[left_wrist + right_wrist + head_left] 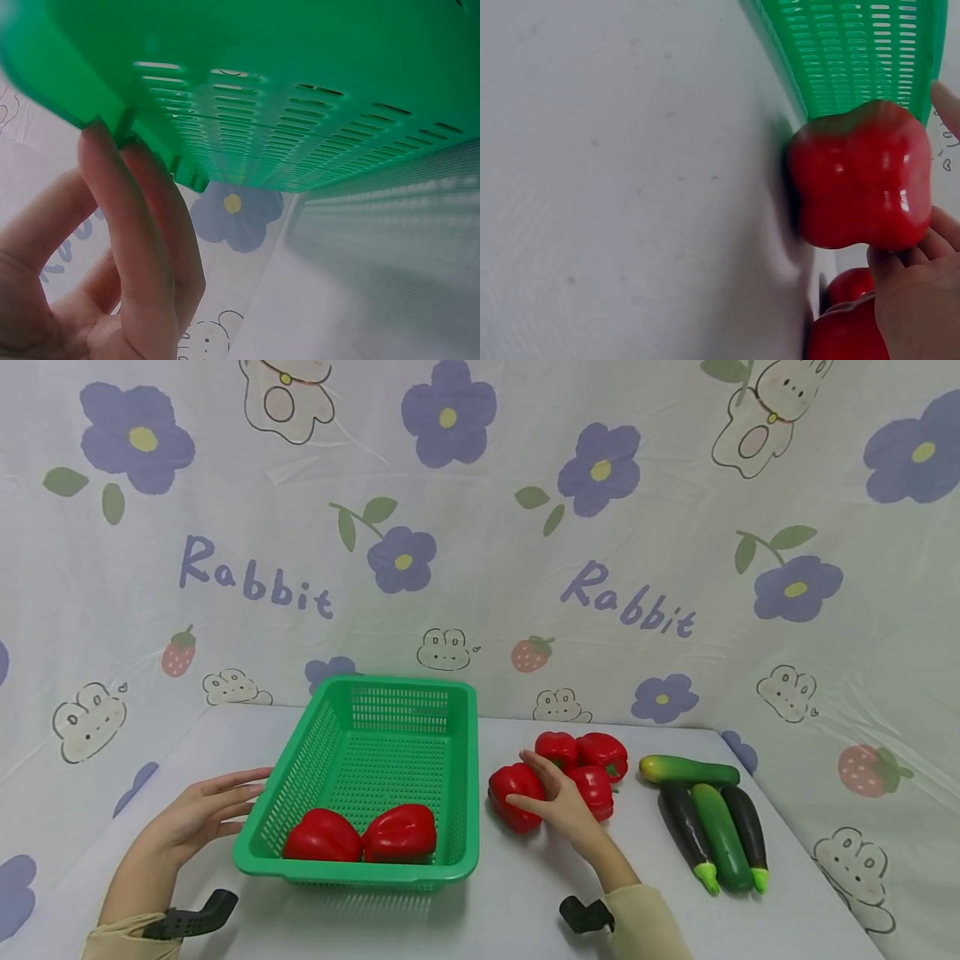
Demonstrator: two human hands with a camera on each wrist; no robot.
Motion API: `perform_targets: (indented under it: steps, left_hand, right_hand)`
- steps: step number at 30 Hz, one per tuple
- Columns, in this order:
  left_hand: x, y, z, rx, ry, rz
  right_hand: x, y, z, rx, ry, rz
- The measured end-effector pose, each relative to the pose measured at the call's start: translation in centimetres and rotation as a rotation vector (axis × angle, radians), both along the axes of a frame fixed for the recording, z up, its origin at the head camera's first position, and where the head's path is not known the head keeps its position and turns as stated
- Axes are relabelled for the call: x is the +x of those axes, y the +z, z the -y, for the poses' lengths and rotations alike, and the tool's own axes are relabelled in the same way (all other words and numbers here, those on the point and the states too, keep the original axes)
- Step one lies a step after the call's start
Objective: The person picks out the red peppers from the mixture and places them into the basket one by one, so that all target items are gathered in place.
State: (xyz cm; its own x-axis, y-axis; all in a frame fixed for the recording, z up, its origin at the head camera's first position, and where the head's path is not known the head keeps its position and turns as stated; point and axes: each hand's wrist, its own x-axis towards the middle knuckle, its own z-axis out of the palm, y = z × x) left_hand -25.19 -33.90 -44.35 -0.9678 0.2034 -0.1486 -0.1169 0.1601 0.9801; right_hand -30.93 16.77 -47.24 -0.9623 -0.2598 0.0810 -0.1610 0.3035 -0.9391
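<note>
Two red bell peppers, one on the left (322,836) and one on the right (399,833), lie at the near end of a green plastic basket (468,777). At the basket's left side is my left hand (198,814), its extended fingertips at the rim (45,97). My right hand (558,797) reaches over another red bell pepper (862,180) on the table, right of the basket. Its thumb and fingers are spread about this pepper. Some fingers lie along its side in the right wrist view, while the thumb looks slightly apart from it.
Several more red bell peppers (602,753) sit just beyond and right of my right hand. Farther right lie a yellow-green cucumber (690,770), a green cucumber (722,839) and two dark eggplants (684,827). A patterned cloth (480,610) hangs behind the white table (517,902).
</note>
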Motion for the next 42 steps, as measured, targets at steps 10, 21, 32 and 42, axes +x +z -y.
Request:
perform_targets:
  steps: [10, 21, 32, 42]
  left_hand:
    - [0.00, -0.02, -0.03, -0.005, 0.010, 0.004]
    - [-0.02, -0.04, -0.06, -0.009, 0.007, 0.015]
    - [-0.10, -0.06, 0.00, 0.004, 0.003, 0.020]
    - [-0.13, -0.18, 0.12, -0.004, -0.003, 0.008]
  right_hand:
    - [0.30, -0.32, 0.38, 0.031, -0.076, 0.056]
    - [0.16, -0.89, 0.61, 0.076, -0.117, 0.058]
    - [0.29, -0.90, 0.55, 0.070, -0.105, 0.036]
    - [0.25, -0.69, 0.74, 0.064, -0.111, 0.029]
